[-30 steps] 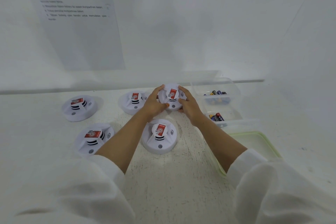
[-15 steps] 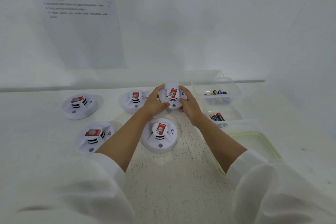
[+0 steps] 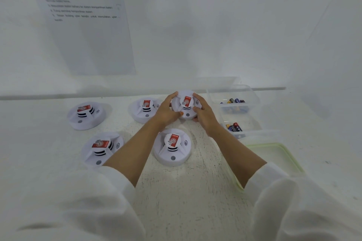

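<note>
Several white round smoke detectors with red labels lie on the white table (image 3: pixel 176 201). Both hands hold the far right detector (image 3: pixel 186 104). My left hand (image 3: pixel 166 110) grips its left rim, thumb on the near edge and fingers curled over the far side. My right hand (image 3: pixel 202 112) grips its right rim the same way. Another detector (image 3: pixel 172 146) sits just in front, between my forearms. One more detector (image 3: pixel 144 109) lies partly behind my left hand.
Two more detectors (image 3: pixel 86 114) (image 3: pixel 101 148) lie at the left. Two clear tubs (image 3: pixel 234 100) (image 3: pixel 242 127) with batteries stand at the right, a green-rimmed lid (image 3: pixel 274 162) nearer me. An instruction sheet (image 3: pixel 84 21) hangs on the back wall.
Both hands keep their grip on the far right detector. The detector looks slightly raised or tilted compared with a second ago.
</note>
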Demonstrator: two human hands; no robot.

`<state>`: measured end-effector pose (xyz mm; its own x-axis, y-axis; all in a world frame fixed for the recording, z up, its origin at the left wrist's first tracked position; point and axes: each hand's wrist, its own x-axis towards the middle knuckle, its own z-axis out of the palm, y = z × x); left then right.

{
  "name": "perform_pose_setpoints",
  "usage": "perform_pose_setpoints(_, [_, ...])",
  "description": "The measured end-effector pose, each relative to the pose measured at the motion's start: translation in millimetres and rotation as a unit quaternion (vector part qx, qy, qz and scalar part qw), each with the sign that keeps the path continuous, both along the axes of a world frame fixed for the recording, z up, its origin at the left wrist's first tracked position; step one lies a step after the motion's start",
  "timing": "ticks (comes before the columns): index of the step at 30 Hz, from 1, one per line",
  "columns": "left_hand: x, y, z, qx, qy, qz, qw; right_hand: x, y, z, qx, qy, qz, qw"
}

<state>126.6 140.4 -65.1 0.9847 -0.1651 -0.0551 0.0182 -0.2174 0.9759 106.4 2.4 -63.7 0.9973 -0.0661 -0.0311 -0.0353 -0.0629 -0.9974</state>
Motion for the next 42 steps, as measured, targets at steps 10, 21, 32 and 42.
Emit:
perform_pose_setpoints(10, [2,-4,4,0.03,0.009,-0.006,0.999,0,3,4,-0.061,0.01,-0.037,0.997])
perform_pose_setpoints(21, [5,-12,2,0.147,-0.011,-0.031,0.989,4,-2,2,-0.235,0.039,-0.038,0.971])
perform_pose_setpoints(32, [0,5,20,0.137,-0.091,0.055,0.985,-1,15,8,-0.39,-0.068,-0.036,0.918])
perform_pose_setpoints(42, [-9,93,34,0.112,-0.062,0.054,0.99,6,66,37,-0.255,-0.015,0.172,0.951])
